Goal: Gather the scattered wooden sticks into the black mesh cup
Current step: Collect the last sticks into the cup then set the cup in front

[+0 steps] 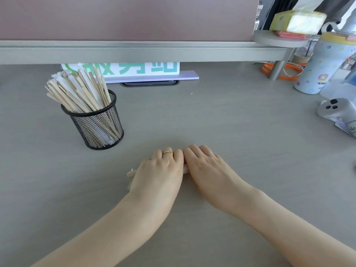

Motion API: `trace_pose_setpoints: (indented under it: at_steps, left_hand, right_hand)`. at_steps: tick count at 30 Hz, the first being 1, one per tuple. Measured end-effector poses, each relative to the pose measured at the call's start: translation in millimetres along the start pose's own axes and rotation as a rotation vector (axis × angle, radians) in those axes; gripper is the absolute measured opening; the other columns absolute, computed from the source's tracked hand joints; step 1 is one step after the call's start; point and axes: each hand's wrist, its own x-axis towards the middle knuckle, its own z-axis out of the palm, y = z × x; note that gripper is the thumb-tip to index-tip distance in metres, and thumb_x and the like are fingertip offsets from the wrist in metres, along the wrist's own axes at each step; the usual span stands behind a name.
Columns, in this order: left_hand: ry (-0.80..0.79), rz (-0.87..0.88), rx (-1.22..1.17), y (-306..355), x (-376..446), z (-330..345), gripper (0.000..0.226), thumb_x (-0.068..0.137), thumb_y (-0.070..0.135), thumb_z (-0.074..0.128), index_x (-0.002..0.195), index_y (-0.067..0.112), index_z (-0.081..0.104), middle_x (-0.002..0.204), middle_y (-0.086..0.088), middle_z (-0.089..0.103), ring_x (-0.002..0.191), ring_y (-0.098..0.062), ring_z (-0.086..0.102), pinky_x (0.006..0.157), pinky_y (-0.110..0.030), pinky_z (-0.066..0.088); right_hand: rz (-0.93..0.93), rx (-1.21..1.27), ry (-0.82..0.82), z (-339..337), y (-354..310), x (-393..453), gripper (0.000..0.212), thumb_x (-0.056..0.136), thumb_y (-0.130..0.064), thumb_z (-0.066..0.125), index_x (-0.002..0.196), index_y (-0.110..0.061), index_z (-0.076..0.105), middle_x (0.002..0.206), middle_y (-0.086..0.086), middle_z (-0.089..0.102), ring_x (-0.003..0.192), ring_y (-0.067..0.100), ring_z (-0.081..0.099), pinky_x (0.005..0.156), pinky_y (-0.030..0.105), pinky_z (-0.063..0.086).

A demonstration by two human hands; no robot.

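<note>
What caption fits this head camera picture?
Two hands, left hand and right hand, cover sticks near a stick-filled mesh cup.

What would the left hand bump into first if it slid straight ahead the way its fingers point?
Probably nothing soon. The left hand points up and slightly right, over bare desk. The cup sits well off to its left. Further back stands the sign, though depth is hard to judge.

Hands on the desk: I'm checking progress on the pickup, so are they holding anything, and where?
Both the left hand and right hand cover a small bundle of wooden sticks against the desk, gripping along its middle; only the ends show.
</note>
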Motion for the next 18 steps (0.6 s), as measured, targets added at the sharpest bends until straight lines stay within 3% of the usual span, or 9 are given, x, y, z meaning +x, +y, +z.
trace_pose_setpoints:
  at_steps: [2, 5, 18]
  left_hand:
    - [0.032, 0.011, 0.028, 0.5, 0.0, 2.6, 0.026, 0.063, 0.003, 0.030, 0.051, 0.016, 0.049, 0.045, 0.000, 0.047, 0.035, -0.017, 0.046, 0.036, -0.014, 0.022]
    - [0.060, 0.032, 0.058, 0.1, -1.2, 7.0, 0.026, 0.065, 0.002, 0.030, 0.051, 0.015, 0.048, 0.046, -0.001, 0.047, 0.038, -0.019, 0.047, 0.036, -0.017, 0.028]
    - [0.118, 0.032, 0.084, 1.4, -3.8, 14.8, 0.020, 0.063, 0.004, 0.034, 0.056, 0.016, 0.048, 0.048, 0.001, 0.047, 0.041, -0.018, 0.049, 0.037, -0.022, 0.031]
  right_hand:
    - [0.030, -0.048, 0.057, 6.9, -2.5, 2.5, 0.030, 0.074, 0.002, 0.029, 0.092, -0.011, 0.048, 0.095, 0.004, 0.051, 0.085, 0.024, 0.050, 0.069, 0.027, 0.034]
    - [0.056, -0.087, 0.273, 17.0, -3.7, 4.1, 0.029, 0.064, -0.007, 0.022, 0.067, -0.015, 0.050, 0.065, 0.000, 0.054, 0.052, 0.019, 0.053, 0.046, 0.024, 0.040]
    - [0.071, -0.220, 0.408, 27.2, -4.2, 3.7, 0.028, 0.064, -0.011, 0.024, 0.065, -0.018, 0.050, 0.059, -0.005, 0.052, 0.049, 0.016, 0.051, 0.048, 0.020, 0.036]
